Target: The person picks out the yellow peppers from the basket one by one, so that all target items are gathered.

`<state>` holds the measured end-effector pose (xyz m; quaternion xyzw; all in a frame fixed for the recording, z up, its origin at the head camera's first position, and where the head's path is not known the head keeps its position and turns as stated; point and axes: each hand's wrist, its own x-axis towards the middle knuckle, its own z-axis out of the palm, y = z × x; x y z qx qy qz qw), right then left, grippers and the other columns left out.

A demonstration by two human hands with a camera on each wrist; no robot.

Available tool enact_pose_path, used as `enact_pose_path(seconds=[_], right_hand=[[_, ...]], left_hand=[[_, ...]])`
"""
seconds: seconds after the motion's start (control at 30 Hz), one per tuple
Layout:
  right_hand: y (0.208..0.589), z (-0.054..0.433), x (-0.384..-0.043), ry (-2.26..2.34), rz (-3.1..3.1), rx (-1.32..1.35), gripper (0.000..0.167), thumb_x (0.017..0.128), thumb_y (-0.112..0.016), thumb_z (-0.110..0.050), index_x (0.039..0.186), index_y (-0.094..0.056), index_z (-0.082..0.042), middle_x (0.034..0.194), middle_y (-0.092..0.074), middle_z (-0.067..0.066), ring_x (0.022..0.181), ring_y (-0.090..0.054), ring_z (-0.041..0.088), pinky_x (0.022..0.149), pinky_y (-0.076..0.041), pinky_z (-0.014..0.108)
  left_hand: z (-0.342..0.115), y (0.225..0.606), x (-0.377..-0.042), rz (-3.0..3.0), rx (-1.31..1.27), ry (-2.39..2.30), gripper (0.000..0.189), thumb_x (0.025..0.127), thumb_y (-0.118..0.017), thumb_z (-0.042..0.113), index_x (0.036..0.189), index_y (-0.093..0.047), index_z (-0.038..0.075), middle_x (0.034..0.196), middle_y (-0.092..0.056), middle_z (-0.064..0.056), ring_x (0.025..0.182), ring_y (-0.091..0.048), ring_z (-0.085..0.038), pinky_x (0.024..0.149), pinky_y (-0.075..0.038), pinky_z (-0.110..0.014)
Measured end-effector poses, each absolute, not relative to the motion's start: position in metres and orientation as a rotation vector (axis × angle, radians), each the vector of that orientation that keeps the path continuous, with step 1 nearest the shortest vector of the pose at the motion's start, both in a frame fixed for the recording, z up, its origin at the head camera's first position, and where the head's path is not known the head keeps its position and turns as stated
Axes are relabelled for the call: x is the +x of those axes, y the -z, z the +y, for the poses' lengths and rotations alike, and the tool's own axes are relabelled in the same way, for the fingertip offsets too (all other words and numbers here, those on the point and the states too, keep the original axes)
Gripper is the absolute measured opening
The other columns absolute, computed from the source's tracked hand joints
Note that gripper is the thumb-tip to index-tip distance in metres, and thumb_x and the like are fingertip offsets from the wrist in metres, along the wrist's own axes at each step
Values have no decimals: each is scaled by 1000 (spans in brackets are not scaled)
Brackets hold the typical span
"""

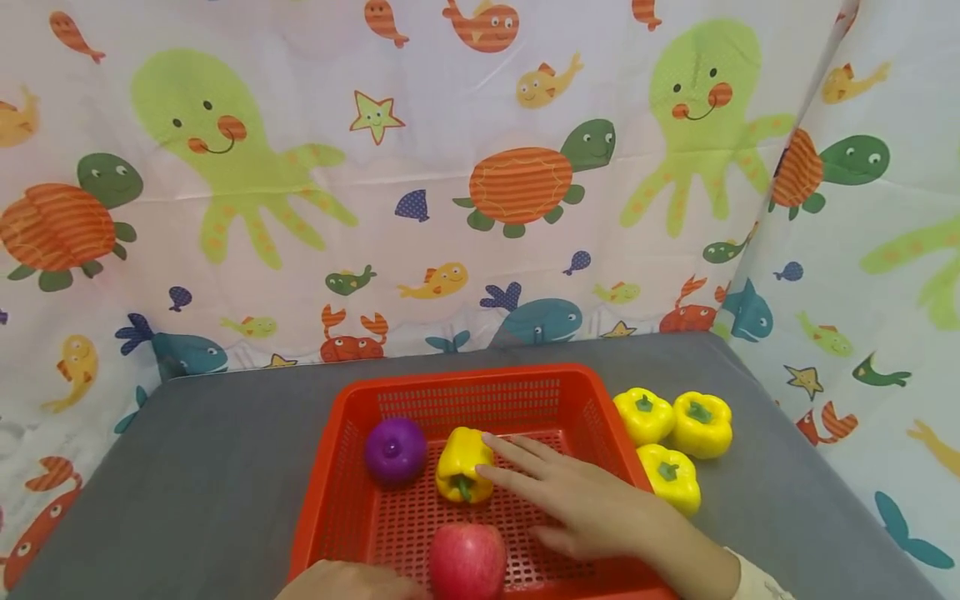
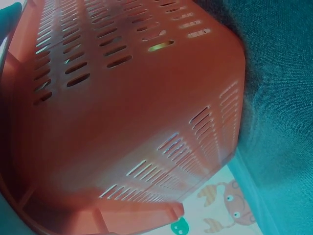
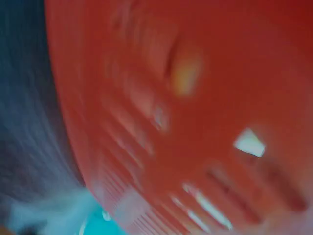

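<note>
Inside a red perforated plastic basket (image 1: 318, 492) lie a yellow bell pepper (image 1: 461, 458), a round purple piece of produce (image 1: 395, 450) with a small knob, and a red apple (image 1: 468, 560). My right hand (image 1: 573, 496) reaches over the basket's right side, its extended fingertips at the pepper's right edge and the thumb apart below. At the bottom edge of the head view, my left hand (image 1: 352, 582) shows only in part, by the near left of the basket and left of the apple. In both wrist views the slotted basket wall (image 2: 122, 112) (image 3: 205, 122) fills most of the picture.
Three more yellow bell peppers (image 1: 669, 482) stand on the grey cloth-covered table (image 1: 225, 475), just outside the basket's right wall. A white curtain (image 1: 442, 142) printed with sea animals hangs behind the table and along its right side.
</note>
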<state>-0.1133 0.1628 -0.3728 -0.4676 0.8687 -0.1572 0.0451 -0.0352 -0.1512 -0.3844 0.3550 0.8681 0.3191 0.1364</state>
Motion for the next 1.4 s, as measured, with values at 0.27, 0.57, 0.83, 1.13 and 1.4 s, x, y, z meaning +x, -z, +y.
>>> enact_pose_path(seconds=[0.27, 0.57, 0.83, 1.13, 1.4], right_hand=[[376, 155, -122, 311, 2610, -1611, 82, 85, -77, -20, 155, -36, -19, 166, -17, 4, 149, -18, 36, 106, -42, 50], [374, 154, -124, 730, 2997, -1676, 50, 85, -76, -28, 132, -61, -17, 128, -55, 4, 115, -51, 21, 87, -52, 38], [381, 162, -122, 135, 2811, -1460, 59, 79, -85, -27, 133, -62, -27, 149, -39, 8, 128, -41, 35, 69, -57, 36], [378, 165, -116, 191, 2708, -1272, 88, 70, -91, -25, 142, -41, -21, 118, -45, -3, 97, -46, 19, 71, -50, 25], [382, 168, -118, 318, 2687, -1330, 77, 72, -88, -25, 135, -43, -24, 123, -48, -8, 103, -48, 14, 83, -51, 27]], left_hand=[[-154, 385, -46, 2544, 1029, -761, 32, 91, -61, 61, 106, -72, 35, 88, -61, 31, 72, -58, 9, 66, -54, -20], [-152, 379, -45, 2570, 1054, -746, 31, 91, -60, 63, 105, -71, 38, 88, -61, 32, 70, -57, 10, 66, -54, -20], [-151, 381, -41, 2555, 1025, -791, 28, 91, -60, 61, 103, -71, 38, 89, -61, 32, 72, -58, 10, 66, -54, -20], [-153, 383, -42, 2577, 1106, -793, 29, 93, -58, 61, 105, -71, 38, 92, -63, 31, 73, -58, 12, 67, -54, -18], [-151, 383, -37, 2581, 1030, -817, 27, 91, -59, 63, 101, -70, 41, 86, -60, 33, 68, -56, 11, 64, -53, -19]])
